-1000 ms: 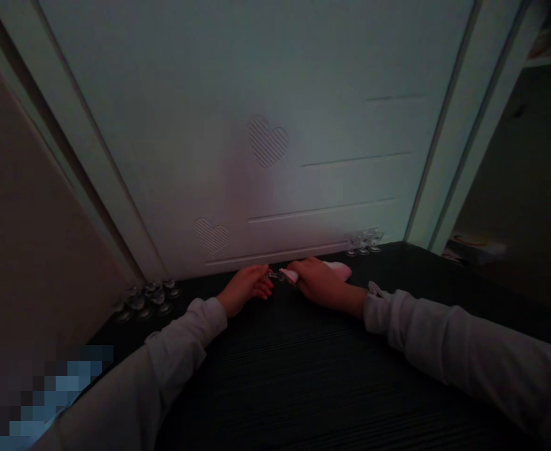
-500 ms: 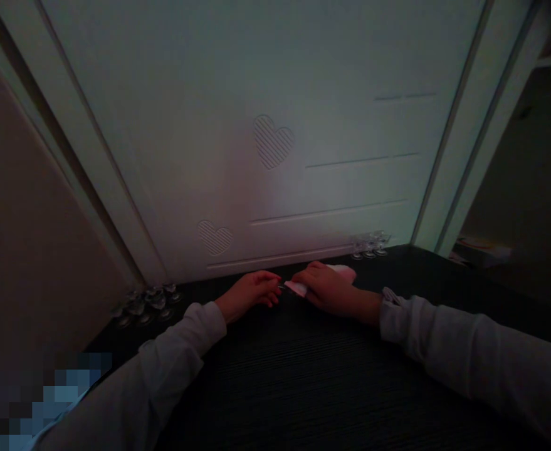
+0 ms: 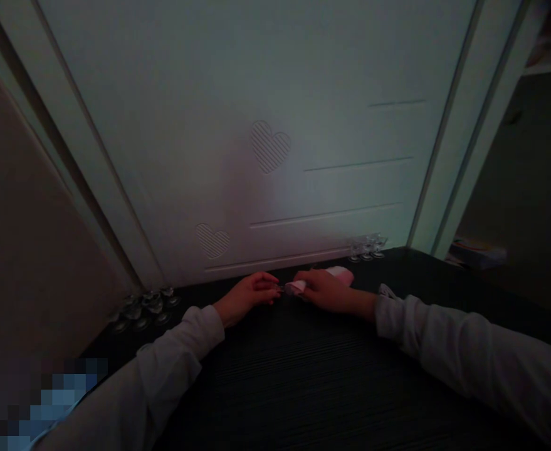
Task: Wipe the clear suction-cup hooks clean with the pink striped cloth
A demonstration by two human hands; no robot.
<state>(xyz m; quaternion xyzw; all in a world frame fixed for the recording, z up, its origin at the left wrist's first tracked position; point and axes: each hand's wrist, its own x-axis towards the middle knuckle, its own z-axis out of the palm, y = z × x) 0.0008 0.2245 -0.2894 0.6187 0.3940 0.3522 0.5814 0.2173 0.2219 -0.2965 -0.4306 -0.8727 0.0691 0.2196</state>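
Note:
Over the dark table (image 3: pixel 275 376), my left hand (image 3: pixel 251 295) has its fingers pinched round the end of a small clear glass item, whose thin stem (image 3: pixel 281 289) shows between my two hands. My right hand (image 3: pixel 325 289) grips a pink and white cloth (image 3: pixel 343 275); one end of it bunches out at the fingertips, against the glass item, and the rest shows behind the hand. The glass item's far end is hidden by the cloth, and its exact shape is too dark to tell.
Several small stemmed glasses (image 3: pixel 141 308) stand at the table's left edge. More small glasses (image 3: pixel 368 247) stand at the back right, by the white panel (image 3: pixel 185 125) with heart patterns. A pale box-like object (image 3: pixel 479 254) lies beyond the right frame.
The cloth end by my right fingertips has shifted and now bunches round the glass item's end. My left fingers have turned slightly. The view has moved a little.

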